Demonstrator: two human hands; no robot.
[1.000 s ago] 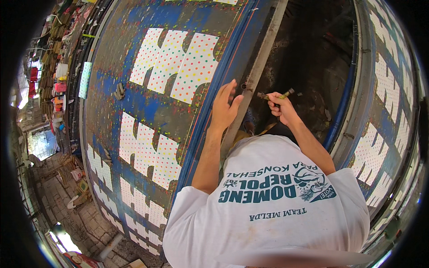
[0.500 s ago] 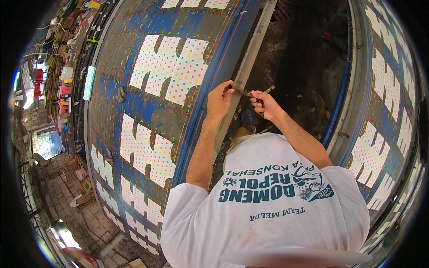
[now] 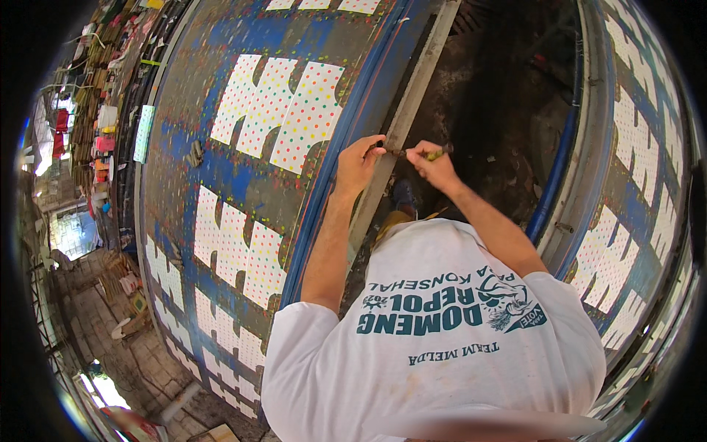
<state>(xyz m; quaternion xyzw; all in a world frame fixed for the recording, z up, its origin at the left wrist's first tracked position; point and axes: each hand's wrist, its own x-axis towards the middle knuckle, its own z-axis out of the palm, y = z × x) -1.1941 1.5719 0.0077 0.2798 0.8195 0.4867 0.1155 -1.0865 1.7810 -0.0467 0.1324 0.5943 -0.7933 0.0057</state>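
My left hand [image 3: 361, 162] is pinched at the long grey metal rail [image 3: 418, 79] beside the blue edge of the printing table, on a small dark part that I cannot make out. Just right of it, my right hand [image 3: 431, 168] grips a worn metal tool [image 3: 445, 150] with a yellowish crossbar, its shaft pointing left to the rail where my left fingers are. The tool's tip is too small to tell. Below the hands, a foot in a dark shoe [image 3: 403, 193] shows in the gap.
White dotted cut fabric panels [image 3: 305, 114] lie in rows on the blue-grey table, with more [image 3: 605, 254] on a second table at right. A blue pipe [image 3: 551, 180] runs along the dark gap. Stacked materials [image 3: 103, 125] and paved floor [image 3: 103, 309] are at left.
My left hand has gone from open fingers to a pinch at the rail. My right hand has moved left with the tool, bringing its shaft to the left hand.
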